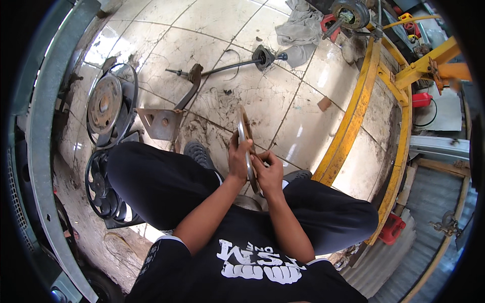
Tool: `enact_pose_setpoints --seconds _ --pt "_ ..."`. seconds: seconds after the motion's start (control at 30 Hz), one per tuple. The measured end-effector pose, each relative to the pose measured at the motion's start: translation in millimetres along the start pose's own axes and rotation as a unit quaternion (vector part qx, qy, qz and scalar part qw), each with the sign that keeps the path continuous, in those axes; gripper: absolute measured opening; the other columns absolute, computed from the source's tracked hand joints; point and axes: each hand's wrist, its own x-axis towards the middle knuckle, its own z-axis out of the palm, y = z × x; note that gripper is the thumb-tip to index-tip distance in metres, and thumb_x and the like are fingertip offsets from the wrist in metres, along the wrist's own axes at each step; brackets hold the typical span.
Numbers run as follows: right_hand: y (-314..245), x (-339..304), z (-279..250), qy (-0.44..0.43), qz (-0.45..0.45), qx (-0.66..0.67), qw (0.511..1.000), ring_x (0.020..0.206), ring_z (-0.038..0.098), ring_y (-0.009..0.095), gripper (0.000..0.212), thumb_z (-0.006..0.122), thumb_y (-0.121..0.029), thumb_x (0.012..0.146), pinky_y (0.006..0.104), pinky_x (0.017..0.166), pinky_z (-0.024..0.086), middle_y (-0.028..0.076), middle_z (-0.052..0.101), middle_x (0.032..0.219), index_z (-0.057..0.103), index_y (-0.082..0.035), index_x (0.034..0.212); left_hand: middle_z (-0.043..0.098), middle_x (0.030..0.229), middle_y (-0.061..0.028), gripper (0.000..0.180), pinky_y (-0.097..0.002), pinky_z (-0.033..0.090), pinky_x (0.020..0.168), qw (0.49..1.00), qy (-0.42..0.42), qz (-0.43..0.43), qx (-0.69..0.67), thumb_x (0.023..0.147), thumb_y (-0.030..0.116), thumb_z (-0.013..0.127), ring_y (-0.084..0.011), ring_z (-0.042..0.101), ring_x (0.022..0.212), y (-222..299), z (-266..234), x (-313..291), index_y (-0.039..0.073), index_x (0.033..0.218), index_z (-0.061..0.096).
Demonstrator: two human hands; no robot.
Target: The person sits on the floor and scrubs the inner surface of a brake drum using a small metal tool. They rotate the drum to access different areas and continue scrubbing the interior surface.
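Note:
A round metal disc (241, 119) stands on edge between my two hands, above the floor and between my knees. Its rim is shiny, and rusty brown shows on its right face; seen nearly edge-on, its exact kind is unclear. My left hand (238, 160) grips the disc from the left, with the thumb over the edge. On the other side my right hand (269, 170) has its fingers bent and pressed to the right face. Whether the right fingers pinch something small there is hidden. A rusty bracket with a bent arm (162, 124) lies just beyond my left knee.
Farther off, a shaft with a dark rubber boot (237, 64) lies on the tiles near a grey cloth (298, 30). Left are a rusty round plate (105, 103) and a black fan (100, 187). A yellow steel frame (353, 118) borders the right, beside a red container (392, 229).

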Motion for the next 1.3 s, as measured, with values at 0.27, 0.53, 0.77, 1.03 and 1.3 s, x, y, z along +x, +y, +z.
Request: enact_pose_setpoints --seconds 0.27,0.53,0.77,1.03,1.3 --pt "-3.2 -4.5 -4.8 0.004 0.031 0.029 0.999 0.068 0.054 0.009 0.022 0.077 -0.014 0.092 0.0282 0.061 0.045 0.004 0.063 0.076 0.064 0.002 0.084 0.056 0.102 -0.0078 0.059 -0.0286 0.053 0.076 0.999 -0.031 -0.036 0.003 0.087 0.033 0.065 -0.0167 0.060 0.087 6.1 4.7 -1.3 0.003 0.136 0.053" --pt "-3.0 -6.5 -3.7 0.030 0.096 0.088 0.991 0.064 0.055 0.009 0.022 0.076 -0.018 0.095 0.0288 0.057 0.043 0.003 0.063 0.076 0.065 -0.001 0.087 0.059 0.109 -0.0060 0.072 -0.0273 0.047 0.081 0.996 -0.083 -0.023 0.023 0.088 0.021 0.070 -0.0135 0.055 0.092 -6.8 3.1 -8.7 -0.005 0.151 0.047" --pt "11.6 -2.6 -2.4 0.039 0.077 0.157 0.984 0.071 0.055 0.009 0.021 0.076 -0.018 0.095 0.0293 0.065 0.045 0.004 0.065 0.079 0.067 0.000 0.088 0.057 0.099 -0.0033 0.070 -0.0274 0.046 0.077 0.996 -0.077 0.019 0.039 0.088 0.021 0.069 -0.0119 0.052 0.084 -8.8 10.5 -9.2 -0.006 0.149 0.049" --pt "7.2 -11.9 -7.0 -0.004 0.087 0.110 0.990 0.076 0.055 0.009 0.015 0.072 -0.012 0.098 0.0256 0.070 0.043 0.001 0.063 0.083 0.064 -0.001 0.091 0.059 0.093 -0.0062 0.038 -0.0297 0.050 0.075 1.000 -0.013 -0.011 0.017 0.092 0.035 0.064 -0.0154 0.059 0.085 -5.9 8.9 -16.2 0.001 0.108 0.064" --pt "14.7 -5.1 6.8 0.009 0.068 0.156 0.985 0.076 0.056 0.008 0.016 0.074 -0.014 0.097 0.0263 0.066 0.044 0.001 0.063 0.082 0.065 -0.002 0.092 0.062 0.092 -0.0100 0.043 -0.0317 0.052 0.074 0.999 -0.035 -0.013 -0.012 0.093 0.039 0.064 -0.0188 0.063 0.081 -14.6 -3.5 -8.8 -0.002 0.104 0.063"
